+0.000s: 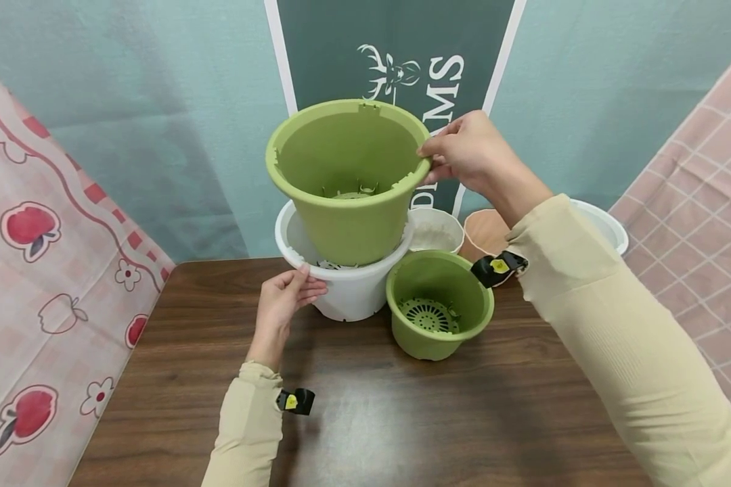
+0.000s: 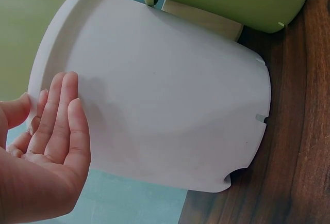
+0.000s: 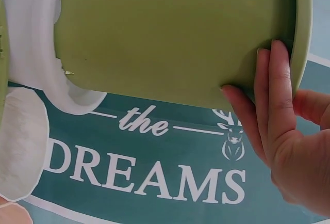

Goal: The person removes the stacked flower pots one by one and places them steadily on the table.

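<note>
A large green plastic flowerpot (image 1: 353, 223) stands upright with its lower end inside the mouth of a white flowerpot (image 1: 350, 297). My right hand (image 1: 469, 152) pinches the green pot's rim on its right side, thumb over the edge and fingers against the outer wall, as the right wrist view shows (image 3: 289, 131). At the front left, my left hand (image 1: 283, 297) pinches the white pot's rim between thumb and fingers. The white pot (image 2: 165, 90) rests on the wooden table. Small clips and slots show in the green pot's floor.
A smaller green pot (image 1: 423, 345) with a slotted bottom stands right of the white one. Behind it are a cream pot (image 1: 435, 230) and a terracotta-coloured pot (image 1: 486, 230). Another white rim (image 1: 609, 226) shows behind my right sleeve. Fabric drapes enclose the brown table (image 1: 365, 419).
</note>
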Demonstrator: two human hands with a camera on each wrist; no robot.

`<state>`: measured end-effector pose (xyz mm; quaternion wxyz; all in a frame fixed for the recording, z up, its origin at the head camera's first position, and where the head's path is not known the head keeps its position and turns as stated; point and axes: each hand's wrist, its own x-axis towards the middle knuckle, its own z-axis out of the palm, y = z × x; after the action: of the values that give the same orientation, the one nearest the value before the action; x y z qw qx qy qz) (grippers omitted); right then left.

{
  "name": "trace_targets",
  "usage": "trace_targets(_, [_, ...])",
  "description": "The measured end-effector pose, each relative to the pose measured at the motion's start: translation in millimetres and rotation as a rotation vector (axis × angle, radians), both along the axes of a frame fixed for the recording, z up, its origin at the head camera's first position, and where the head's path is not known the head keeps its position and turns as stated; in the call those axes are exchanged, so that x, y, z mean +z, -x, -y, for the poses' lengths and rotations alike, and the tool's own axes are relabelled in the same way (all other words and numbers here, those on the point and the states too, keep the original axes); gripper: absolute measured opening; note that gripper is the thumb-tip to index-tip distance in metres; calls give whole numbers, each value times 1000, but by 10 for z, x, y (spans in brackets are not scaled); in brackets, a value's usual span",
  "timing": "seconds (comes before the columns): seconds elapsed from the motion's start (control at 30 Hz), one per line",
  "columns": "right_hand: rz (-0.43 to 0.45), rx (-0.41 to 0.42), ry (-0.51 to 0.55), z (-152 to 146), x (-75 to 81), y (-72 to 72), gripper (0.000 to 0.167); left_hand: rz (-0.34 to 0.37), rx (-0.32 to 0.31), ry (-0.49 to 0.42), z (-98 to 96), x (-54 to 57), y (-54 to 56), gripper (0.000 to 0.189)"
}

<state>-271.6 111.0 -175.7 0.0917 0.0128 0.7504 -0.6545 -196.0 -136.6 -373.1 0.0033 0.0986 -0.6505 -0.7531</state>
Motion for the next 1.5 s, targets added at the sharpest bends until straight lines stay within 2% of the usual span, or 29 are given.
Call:
trace_targets(0.33, [12, -31, 30, -88, 105, 9, 16, 7, -2, -9, 17, 17, 10, 33])
trace_targets(0.53, [31, -53, 53, -183, 115, 23, 20, 31, -1, -5, 19, 33, 14, 33])
trace_targets(0.7, [35, -63, 95, -288, 117, 28, 15, 27, 0, -10, 21, 34, 10, 35])
trace_targets(1.13, [62, -94, 206, -606, 78, 30, 11, 34, 4, -1, 12, 34, 1, 33])
trace_targets(1.5, [65, -118, 283, -943, -21, 3, 4, 48, 5, 16, 16, 32, 3, 37])
